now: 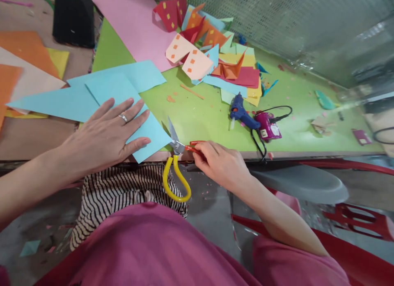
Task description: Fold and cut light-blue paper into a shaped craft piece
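Observation:
My left hand [111, 130], a ring on one finger, lies flat with spread fingers on light blue paper [154, 132] near the table's front edge. More light blue paper extends to the left beneath it. My right hand [218, 160] is closed around the red handles of a tool [193, 148] whose working end is hard to separate from the scissors. Yellow-handled scissors [177, 146] lie at the edge beside the paper's right corner, blades on the green surface and handles [178, 179] hanging over the edge.
Folded and cut coloured papers [227, 70] are heaped at the back, beside a large pink sheet [135, 27]. A blue glue gun [241, 111] and a purple power block [269, 128] stand right of centre. A black tablet-like object [74, 19] lies back left. A grey seat [304, 183] is at the right.

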The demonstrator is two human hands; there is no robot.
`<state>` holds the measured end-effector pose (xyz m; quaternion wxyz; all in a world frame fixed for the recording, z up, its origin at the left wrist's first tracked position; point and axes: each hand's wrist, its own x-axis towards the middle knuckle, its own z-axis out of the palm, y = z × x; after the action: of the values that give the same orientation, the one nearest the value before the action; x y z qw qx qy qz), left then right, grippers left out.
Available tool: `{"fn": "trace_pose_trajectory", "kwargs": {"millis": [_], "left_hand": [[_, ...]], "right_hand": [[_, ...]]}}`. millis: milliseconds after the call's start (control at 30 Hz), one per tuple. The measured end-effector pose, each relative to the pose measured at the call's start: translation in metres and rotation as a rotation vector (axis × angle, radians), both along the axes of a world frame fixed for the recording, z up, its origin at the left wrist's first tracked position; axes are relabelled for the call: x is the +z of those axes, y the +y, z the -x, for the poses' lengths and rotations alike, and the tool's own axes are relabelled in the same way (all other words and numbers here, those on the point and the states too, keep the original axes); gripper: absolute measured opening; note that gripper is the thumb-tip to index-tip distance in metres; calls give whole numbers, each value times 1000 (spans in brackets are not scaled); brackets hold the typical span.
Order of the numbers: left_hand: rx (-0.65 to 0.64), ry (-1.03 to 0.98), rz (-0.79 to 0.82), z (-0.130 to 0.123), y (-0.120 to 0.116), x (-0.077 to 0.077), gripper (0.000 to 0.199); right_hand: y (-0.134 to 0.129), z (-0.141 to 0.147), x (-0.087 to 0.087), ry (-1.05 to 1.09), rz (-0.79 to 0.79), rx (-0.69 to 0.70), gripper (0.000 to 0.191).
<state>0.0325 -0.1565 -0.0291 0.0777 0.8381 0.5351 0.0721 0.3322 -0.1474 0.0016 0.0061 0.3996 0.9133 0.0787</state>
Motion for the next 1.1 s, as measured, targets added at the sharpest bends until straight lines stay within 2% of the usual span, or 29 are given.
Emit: {"fn": "trace_pose_trajectory", "kwargs": {"millis": [233,333,433,533,633,800,967,1100], "left_hand": [[-23,25,32,3,-1,-10,71],[-53,26,-12,6,-3,-9,66],[-135,-10,-85,10,-7,-9,66],[-202,-37,-87,12,-10,-11,81],[-217,-26,-40,12,-13,-14,94],[-212,-24,-25,13,-13,-18,91],[-222,-46,-37,15,-12,-19,90],[-221,-30,-49,15,-12,-20,91]], "right_hand": [[4,1,-1,1,-202,162,21],[6,-2,2,6,-210,166,22],[12,-7,6,-16,-139,170,22],[21,-8,10,-14,-56,188,22],[30,-8,12,9,4,168,21],[32,-2,13,6,195,46,20],[22,11,14,-14,239,-90,19],[35,12,10,23,288,15,24]]}}
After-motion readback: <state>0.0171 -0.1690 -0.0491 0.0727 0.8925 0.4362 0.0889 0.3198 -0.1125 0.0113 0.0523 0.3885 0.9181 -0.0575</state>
